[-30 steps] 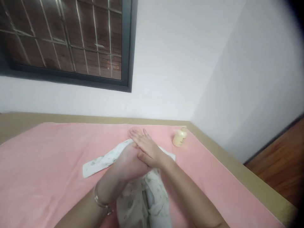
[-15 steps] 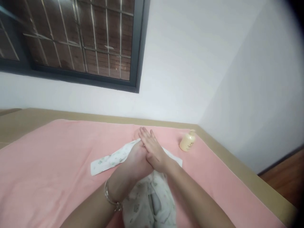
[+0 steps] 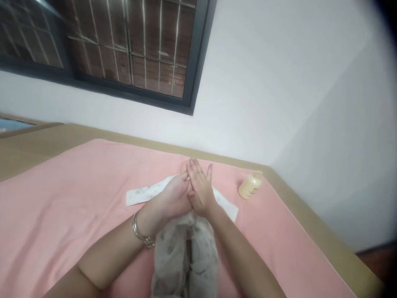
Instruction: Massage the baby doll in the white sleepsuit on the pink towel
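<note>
My left hand (image 3: 176,194), with a silver bracelet at its wrist, presses against my right hand (image 3: 200,186). The palms are together, and part of the left fingers is hidden behind the right hand. The right fingers stretch forward with the thumb apart. I see nothing held between them. Below lies a small white patterned outfit (image 3: 169,248), its sleeves spread to both sides and its legs toward me. A rounded, skin-toned shape (image 3: 183,166) at the outfit's top end is mostly covered by my hands. To the right stands a cream pump bottle (image 3: 249,187) with dark lettering.
A pink cloth (image 3: 77,198) covers most of the tan surface (image 3: 288,198) beneath. White walls (image 3: 263,82) meet in a corner behind the bottle. At the upper left is a dark-framed window (image 3: 189,74) with metal bars.
My hands have slid against each other, and the right thumb now stands farther out from its fingers. The camera view has tilted and shifted a little. The bottle and outfit stay in place.
</note>
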Motion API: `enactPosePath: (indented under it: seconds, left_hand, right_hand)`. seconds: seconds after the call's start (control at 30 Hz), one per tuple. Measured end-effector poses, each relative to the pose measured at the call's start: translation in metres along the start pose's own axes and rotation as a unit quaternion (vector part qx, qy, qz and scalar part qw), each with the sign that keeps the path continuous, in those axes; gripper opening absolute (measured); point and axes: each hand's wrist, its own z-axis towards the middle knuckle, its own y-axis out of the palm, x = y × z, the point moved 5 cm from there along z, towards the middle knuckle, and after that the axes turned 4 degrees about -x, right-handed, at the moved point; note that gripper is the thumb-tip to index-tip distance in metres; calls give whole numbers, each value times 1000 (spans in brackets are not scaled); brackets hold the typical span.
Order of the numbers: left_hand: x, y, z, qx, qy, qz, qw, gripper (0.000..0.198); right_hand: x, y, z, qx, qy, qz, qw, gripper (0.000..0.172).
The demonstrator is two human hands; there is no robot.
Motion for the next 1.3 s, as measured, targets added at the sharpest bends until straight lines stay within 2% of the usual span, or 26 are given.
enactPosePath:
  seconds: [0.07, 0.13, 0.2, 0.27, 0.33, 0.4, 0.47, 0.57, 0.6, 0.67, 0.77, 0.93, 1.07, 1.2, 1.3]
  left_hand:
    - [11, -2, 3, -15, -71, 0, 997, 55]
    - [15, -16, 9, -8, -89, 30, 996, 65]
    - [13, -35, 17, 7, -34, 131, 991, 60]
    - [7, -53, 19, 27, 68, 286, 955, 46]
    - [2, -65, 15, 23, 183, 421, 888, 40]
    - [-5, -79, 10, 17, 243, 525, 816, 40]
    - [-10, -93, 8, 13, 275, 632, 725, 40]
    - [-19, -111, 8, -6, 330, 764, 554, 36]
    - [-22, -116, 8, -10, 346, 787, 510, 36]
    - [-29, -123, 8, -13, 369, 807, 461, 38]
    - [-32, -124, 5, -10, 399, 805, 440, 37]
    - [-29, -112, -2, -33, 400, 793, 458, 39]
    - [-28, -110, -4, -35, 405, 785, 468, 40]
    - [-31, -114, -6, -43, 442, 769, 461, 39]
    - [-31, -114, -9, -58, 473, 746, 465, 40]
  right_hand:
    - [16, 19, -6, -1, 32, -19, 999, 60]
    - [29, 42, -16, -12, 65, -23, 998, 58]
    - [39, 63, -27, -35, 88, -7, 995, 60]
    - [47, 75, -36, -54, 96, 21, 994, 62]
    - [52, 77, -43, -63, 70, 54, 994, 61]
    - [56, 75, -51, -67, 31, 77, 994, 59]
    - [63, 74, -60, -72, 23, 87, 993, 57]
    - [76, 77, -67, -84, 53, 99, 990, 52]
    - [81, 79, -66, -86, 60, 105, 989, 50]
    - [89, 79, -55, -90, 72, 116, 987, 46]
    - [98, 79, -27, -107, 80, 134, 982, 42]
    - [90, 89, 7, -162, 30, 141, 976, 39]
    - [82, 99, 15, -196, -14, 124, 973, 37]
    - [85, 104, 19, -238, -20, 112, 964, 41]
    - [90, 99, 8, -233, -7, 92, 968, 46]
